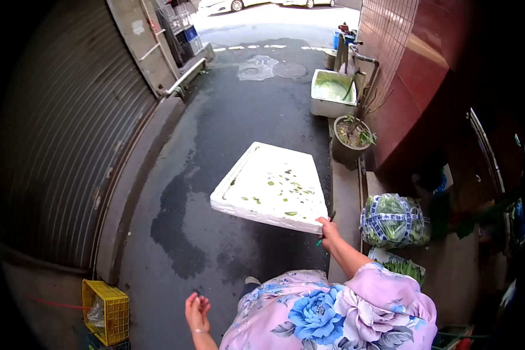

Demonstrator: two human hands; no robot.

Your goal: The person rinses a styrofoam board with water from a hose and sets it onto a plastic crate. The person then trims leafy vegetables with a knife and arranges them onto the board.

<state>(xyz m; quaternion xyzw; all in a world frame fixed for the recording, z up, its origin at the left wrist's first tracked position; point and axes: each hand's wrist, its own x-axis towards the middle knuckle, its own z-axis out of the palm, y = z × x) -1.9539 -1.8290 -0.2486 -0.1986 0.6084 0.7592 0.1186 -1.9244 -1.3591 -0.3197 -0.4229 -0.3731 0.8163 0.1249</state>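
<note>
My right hand (329, 230) grips the near right corner of a white styrofoam box lid (262, 181). The lid is held out over the wet ground, tilted, with bits of green leaf scattered on its face. Something small and green (319, 241) shows just under my right fingers; its kind is unclear. Down at my left side, my left hand (197, 313) hangs with loosely curled fingers apart and nothing in it. A band circles that wrist.
On the left are a roller shutter (64, 140) and a yellow crate (107, 312). Along the right stand a white basin (333, 100), a potted plant (351, 139), a taped bag of greens (394, 220) and a box of green vegetables (403, 267). Parked cars (219, 6) are far ahead.
</note>
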